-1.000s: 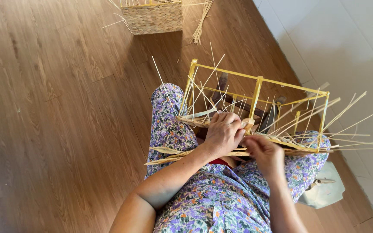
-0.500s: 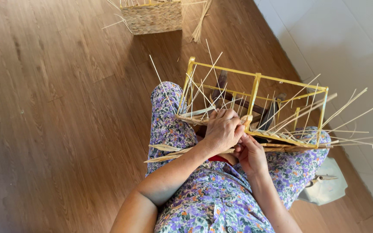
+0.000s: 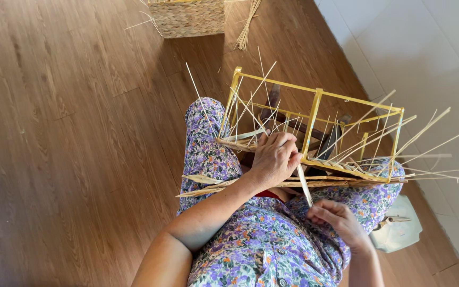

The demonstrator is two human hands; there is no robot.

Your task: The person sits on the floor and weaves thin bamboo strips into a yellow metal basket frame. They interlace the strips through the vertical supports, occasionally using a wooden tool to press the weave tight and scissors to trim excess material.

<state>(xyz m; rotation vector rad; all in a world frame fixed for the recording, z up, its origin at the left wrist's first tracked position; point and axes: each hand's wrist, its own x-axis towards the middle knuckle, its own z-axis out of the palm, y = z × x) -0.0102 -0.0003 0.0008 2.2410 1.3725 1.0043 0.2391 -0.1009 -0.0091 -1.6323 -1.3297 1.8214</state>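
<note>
Basket frame [image 3: 314, 114] amid loose strips [image 3: 426, 133]

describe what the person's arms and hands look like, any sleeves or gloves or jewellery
Both arms are bare from the elbow down, with no gloves. The left hand and right hand show no rings, watch or bracelets that can be made out. No sleeve edge is visible on either forearm. The clothing at the body and over the legs is a floral print in purple, blue and white.

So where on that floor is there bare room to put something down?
The wooden floor is bare between the lap and the woven basket. It is crowded on the lap: the yellow frame, its splayed strips, the left hand and the right hand.
</note>
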